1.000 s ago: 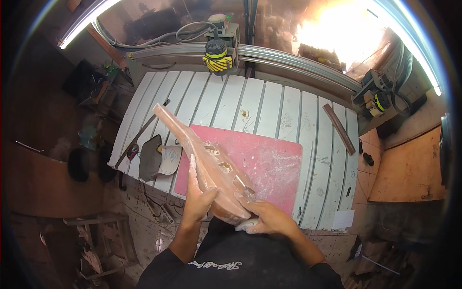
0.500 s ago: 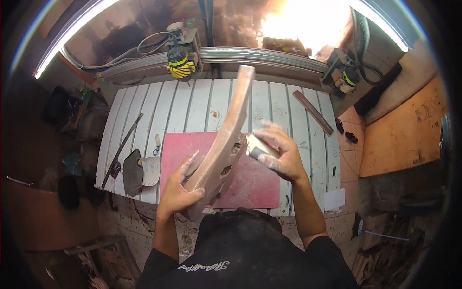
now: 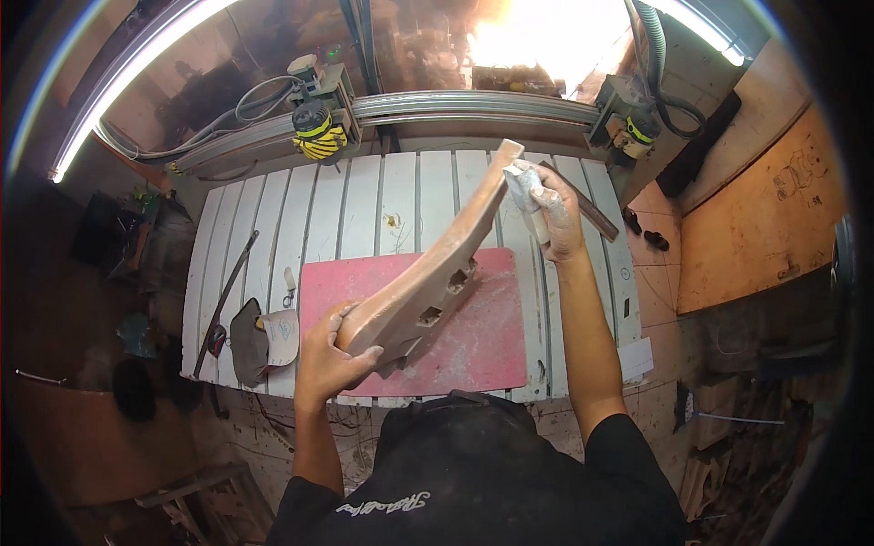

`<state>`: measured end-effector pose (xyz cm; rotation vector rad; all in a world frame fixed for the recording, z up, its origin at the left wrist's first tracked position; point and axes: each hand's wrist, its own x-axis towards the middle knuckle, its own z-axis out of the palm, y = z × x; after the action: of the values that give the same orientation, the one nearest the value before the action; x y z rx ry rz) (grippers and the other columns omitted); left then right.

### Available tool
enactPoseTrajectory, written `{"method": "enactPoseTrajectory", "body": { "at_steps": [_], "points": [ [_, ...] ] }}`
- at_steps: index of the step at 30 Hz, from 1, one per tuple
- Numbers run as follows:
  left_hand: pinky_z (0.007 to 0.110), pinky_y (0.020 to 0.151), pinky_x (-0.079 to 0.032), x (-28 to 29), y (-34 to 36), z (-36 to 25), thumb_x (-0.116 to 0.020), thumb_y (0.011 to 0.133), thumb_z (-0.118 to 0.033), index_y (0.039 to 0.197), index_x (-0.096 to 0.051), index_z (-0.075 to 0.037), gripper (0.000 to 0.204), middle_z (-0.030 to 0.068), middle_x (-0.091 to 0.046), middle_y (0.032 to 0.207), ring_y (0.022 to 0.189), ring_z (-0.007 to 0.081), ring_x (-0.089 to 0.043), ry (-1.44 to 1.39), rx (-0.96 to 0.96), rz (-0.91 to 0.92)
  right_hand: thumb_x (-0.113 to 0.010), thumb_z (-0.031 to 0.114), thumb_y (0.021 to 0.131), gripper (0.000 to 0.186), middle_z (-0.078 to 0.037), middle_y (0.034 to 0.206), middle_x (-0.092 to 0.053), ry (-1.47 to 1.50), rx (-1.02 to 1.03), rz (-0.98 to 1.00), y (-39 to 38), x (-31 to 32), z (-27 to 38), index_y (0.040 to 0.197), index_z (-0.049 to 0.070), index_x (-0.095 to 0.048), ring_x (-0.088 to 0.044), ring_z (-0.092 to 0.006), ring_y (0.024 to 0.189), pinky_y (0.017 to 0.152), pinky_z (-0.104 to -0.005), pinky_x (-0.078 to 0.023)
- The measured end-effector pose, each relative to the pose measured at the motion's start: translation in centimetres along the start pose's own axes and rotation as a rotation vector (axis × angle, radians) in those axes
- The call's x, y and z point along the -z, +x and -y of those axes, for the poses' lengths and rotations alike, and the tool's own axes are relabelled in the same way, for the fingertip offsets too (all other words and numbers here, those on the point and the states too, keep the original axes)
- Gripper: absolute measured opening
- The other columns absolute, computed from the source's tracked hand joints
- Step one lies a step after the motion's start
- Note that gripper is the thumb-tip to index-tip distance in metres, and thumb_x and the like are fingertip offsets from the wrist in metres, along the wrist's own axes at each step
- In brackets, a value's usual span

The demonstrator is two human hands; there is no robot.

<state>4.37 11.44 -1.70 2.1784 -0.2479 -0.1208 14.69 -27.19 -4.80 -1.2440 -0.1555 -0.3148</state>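
Note:
A long, curved piece of wood [image 3: 424, 284] with square mortises cut in its side slants up and to the right above a red mat [image 3: 501, 350]. My left hand [image 3: 330, 362] grips its lower, wider end, thumb along the near side. Near the narrow upper end, my right hand [image 3: 566, 221] is closed round a pale, dusty sanding block [image 3: 528, 193]. The block is against or very near the edge of the wood; contact cannot be made out for certain. Pale dust coats my right fingers.
The mat lies on a white slatted table [image 3: 364, 205]. At left are a dark strip [image 3: 226, 300], a sheet of sandpaper [image 3: 280, 337] and a dark curved piece [image 3: 248, 344]. A brown wooden strip [image 3: 596, 218] lies far right. Behind runs a metal rail [image 3: 473, 107] carrying machine heads [image 3: 314, 123].
My right hand has moved up with the sanding block, from beside the mortises to the wood's upper end. The wood has tilted further right, and the view has shifted slightly.

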Motion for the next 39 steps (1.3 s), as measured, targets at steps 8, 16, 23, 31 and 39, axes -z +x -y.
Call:
{"method": "enactPoseTrajectory", "body": {
  "at_steps": [8,16,23,31,39],
  "points": [
    [0.039,0.106,-0.051,-0.6,-1.1,1.1,-0.085,0.066,-0.011,0.144,-0.054,0.001,0.085,0.0161,-0.067,0.130,0.120,0.0250,-0.065,-0.224,0.051,0.035,-0.062,0.016,0.093,0.041,-0.006,0.114,-0.069,0.054,-0.191,-0.022,0.8,0.2,-1.8,0.130,-0.001,-0.065,-0.065,-0.0112,0.098,0.091,-0.0284,-0.055],
    [0.041,0.108,-0.048,-1.7,-2.5,1.7,-0.092,0.061,-0.016,0.142,-0.052,0.003,0.092,0.0175,-0.060,0.135,0.126,0.0271,-0.059,-0.280,0.003,-0.048,-0.067,0.027,0.090,0.055,-0.012,0.125,-0.068,0.058,-0.229,0.090,0.3,0.0,-2.6,0.138,0.000,-0.060,-0.069,-0.0201,0.115,0.100,-0.0387,-0.060],
    [0.038,0.096,-0.056,-3.1,-4.7,2.4,-0.094,0.065,-0.007,0.127,-0.059,0.005,0.072,0.0151,-0.069,0.115,0.103,0.0227,-0.069,-0.285,0.145,-0.305,-0.068,0.025,0.092,0.052,-0.011,0.124,-0.069,0.093,-0.240,0.132,-0.3,-1.3,-2.6,0.136,-0.001,-0.061,-0.068,-0.0195,0.116,0.102,-0.0394,-0.059],
    [0.035,0.089,-0.058,5.1,-3.4,-6.9,-0.090,0.068,-0.006,0.124,-0.064,0.007,0.064,0.0191,-0.074,0.109,0.099,0.0245,-0.075,0.038,-0.044,-0.129,-0.059,0.028,0.099,0.044,-0.012,0.126,-0.064,0.179,-0.382,0.007,-6.5,-3.0,-4.8,0.135,0.003,-0.057,-0.067,-0.0230,0.113,0.103,-0.0476,-0.059],
    [0.042,0.096,-0.055,1.9,2.0,-10.7,-0.082,0.074,-0.017,0.129,-0.065,0.004,0.061,0.0243,-0.072,0.115,0.108,0.0404,-0.072,0.327,-0.215,0.178,-0.061,0.037,0.098,0.039,-0.007,0.101,-0.065,0.582,-0.707,-0.490,-14.3,-2.1,-11.3,0.124,0.007,-0.062,-0.067,-0.0185,0.081,0.076,-0.0383,-0.062]
  ]
}}
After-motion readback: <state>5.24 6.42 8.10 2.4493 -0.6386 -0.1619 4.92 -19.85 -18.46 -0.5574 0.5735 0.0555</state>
